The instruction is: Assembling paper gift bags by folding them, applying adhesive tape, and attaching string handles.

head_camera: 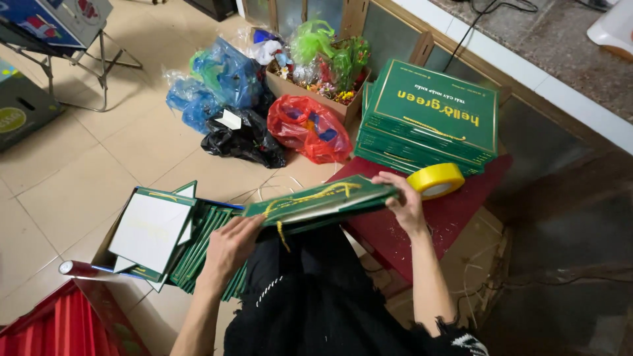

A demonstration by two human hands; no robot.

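Green flat bag [321, 201] held between left hand [232, 242] and right hand [403, 203].

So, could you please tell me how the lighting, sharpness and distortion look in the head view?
Head view: even indoor light, soft shadows, mild glare on the red plastic bag and floor tiles; the flat green box between left hand and right hand is slightly soft; wide-angle bending curves the counter edge; the lower right corner is dark.
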